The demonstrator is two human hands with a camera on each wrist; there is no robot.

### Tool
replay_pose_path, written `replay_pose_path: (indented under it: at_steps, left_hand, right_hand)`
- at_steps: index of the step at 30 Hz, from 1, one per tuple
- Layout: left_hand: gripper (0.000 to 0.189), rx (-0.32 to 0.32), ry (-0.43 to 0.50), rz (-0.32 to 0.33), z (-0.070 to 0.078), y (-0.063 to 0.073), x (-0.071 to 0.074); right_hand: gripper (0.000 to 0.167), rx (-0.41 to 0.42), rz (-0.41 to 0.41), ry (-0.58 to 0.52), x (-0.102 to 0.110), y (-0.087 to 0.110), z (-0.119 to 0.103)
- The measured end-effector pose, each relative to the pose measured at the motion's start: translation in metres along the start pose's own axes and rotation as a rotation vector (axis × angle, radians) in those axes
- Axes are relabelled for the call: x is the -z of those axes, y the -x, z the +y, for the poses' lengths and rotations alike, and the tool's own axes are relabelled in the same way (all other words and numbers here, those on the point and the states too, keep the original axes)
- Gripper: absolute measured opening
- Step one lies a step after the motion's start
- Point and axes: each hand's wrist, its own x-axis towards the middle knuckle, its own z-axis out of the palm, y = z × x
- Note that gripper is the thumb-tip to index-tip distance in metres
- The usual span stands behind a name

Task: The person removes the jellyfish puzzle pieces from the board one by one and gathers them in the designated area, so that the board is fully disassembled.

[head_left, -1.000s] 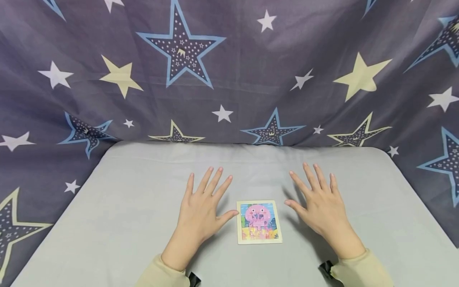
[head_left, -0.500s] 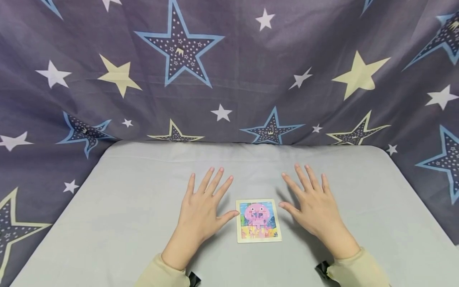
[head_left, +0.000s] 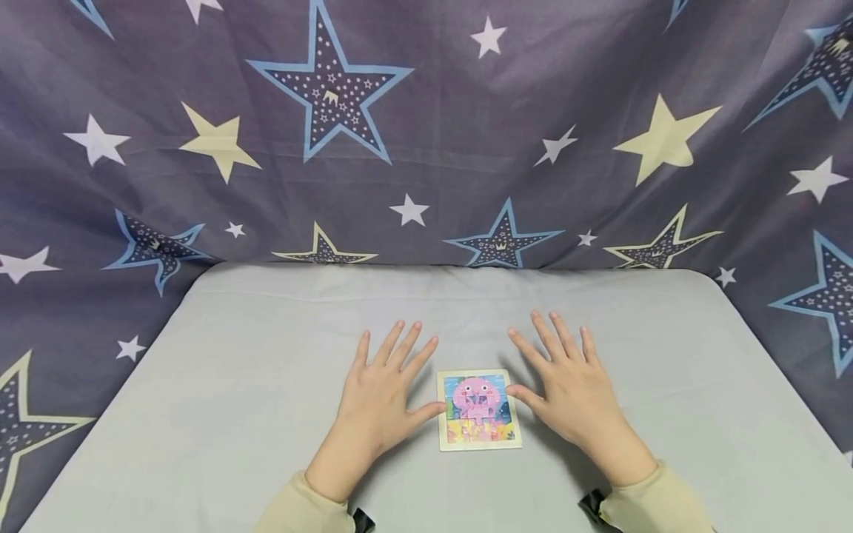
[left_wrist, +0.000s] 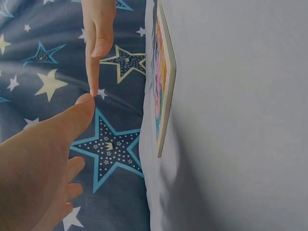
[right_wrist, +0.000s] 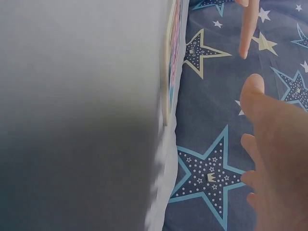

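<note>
In the head view, a small rectangular jigsaw puzzle in a pale cream frame [head_left: 478, 409], printed with a pink octopus-like creature over blue and yellow, lies flat on the counter covered in light grey cloth [head_left: 233, 414]. It sits between the person's left hand [head_left: 375, 403] and right hand [head_left: 574, 396], a spot that presumably suits both equally. The raised frame probably serves to hem the pieces in; whether each piece sits right is too small to tell. Both grips are wide, fingers spread and holding nothing, the thumbs pointing inward over the puzzle's side edges. Behind hangs a dark purple-grey cloth printed with stars [head_left: 433, 178], likely a plain backdrop to the work.

In the left wrist view, the puzzle is seen nearly edge-on, flat against the counter and supported by it alone. The left thumb is clear of the frame, above its level, so the apparent contact from overhead seems only an overlap; the shadow on the grey cloth fits a lifted hand.

In the right wrist view, the right thumb likewise stands apart from the frame, its fingers extended beyond. Such spread, raised hands seem placed to leave the puzzle uncovered rather than to steady it.
</note>
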Motion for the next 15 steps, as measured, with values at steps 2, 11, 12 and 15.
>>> replay_pose_path:
  at_steps: [2,11,12,15]
  left_hand:
    - [0.089,-0.002,0.012,-0.014,0.0007,0.0011,-0.0019]
    - [0.091,-0.007,0.078,-0.099,0.0046,0.0026,-0.0049]
    - [0.092,-0.008,0.088,-0.109,0.0050,0.0027,-0.0050]
    - [0.093,-0.017,0.119,-0.135,0.0054,0.0032,-0.0059]
  right_hand:
    - [0.080,0.009,-0.001,0.000,-0.0009,0.0001,-0.0017]
    - [0.080,0.036,-0.008,-0.003,-0.0004,0.0009,-0.0067]
    - [0.081,0.037,-0.014,-0.004,-0.0001,0.0008,-0.0072]
    - [0.083,0.041,-0.042,-0.006,0.0007,0.0002,-0.0088]
